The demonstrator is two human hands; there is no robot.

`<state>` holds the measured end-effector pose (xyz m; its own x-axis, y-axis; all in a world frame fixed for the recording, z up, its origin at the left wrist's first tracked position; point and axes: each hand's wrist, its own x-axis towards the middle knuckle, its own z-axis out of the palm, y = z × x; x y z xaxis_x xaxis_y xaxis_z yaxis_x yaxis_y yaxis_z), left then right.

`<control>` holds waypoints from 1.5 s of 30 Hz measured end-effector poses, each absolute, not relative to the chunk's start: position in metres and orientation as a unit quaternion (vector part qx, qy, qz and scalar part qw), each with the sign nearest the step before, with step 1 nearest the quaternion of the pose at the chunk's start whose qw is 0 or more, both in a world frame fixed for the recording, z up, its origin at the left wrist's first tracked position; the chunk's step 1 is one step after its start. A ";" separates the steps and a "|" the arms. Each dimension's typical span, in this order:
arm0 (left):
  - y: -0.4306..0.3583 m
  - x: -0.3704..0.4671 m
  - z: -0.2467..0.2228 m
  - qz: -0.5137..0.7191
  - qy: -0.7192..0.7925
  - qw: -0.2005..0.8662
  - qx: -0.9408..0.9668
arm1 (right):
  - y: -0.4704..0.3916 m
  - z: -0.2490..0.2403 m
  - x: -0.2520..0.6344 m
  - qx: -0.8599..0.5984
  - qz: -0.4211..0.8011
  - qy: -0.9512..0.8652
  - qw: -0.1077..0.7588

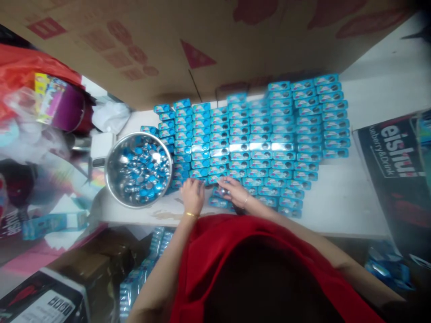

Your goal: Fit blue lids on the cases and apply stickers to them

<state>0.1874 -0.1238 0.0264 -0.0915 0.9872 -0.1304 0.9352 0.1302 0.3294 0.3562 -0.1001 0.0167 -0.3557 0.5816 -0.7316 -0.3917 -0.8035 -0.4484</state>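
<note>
My left hand (192, 195) is at the near edge of the boxes, its fingers curled; whatever they may hold is too blurred to make out. My right hand (233, 190) is closed on a small shiny silver piece, similar to those in the bowl. Rows of small light-blue boxes (239, 155) with dark oval marks cover the table beyond both hands. Left of my left hand stands a round metal bowl (108, 179). Many small round blue and silver pieces (145, 172) lie inside it.
A big brown cardboard carton (161, 58) rises behind the boxes. At the right is a dark printed carton (387, 166). A purple container (69, 110) and plastic bags crowd the left. More blue packs (134, 287) sit below the white table's (336, 206) front edge.
</note>
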 end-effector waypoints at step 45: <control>-0.085 0.187 0.014 -0.061 0.844 0.190 0.497 | -0.122 0.033 0.370 -0.489 0.823 -0.041 0.286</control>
<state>0.1872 -0.0851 0.0143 -0.4332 0.8165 -0.3816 0.8630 0.4979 0.0855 0.3697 -0.1221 0.0332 -0.3583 0.5115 -0.7810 -0.4313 -0.8326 -0.3475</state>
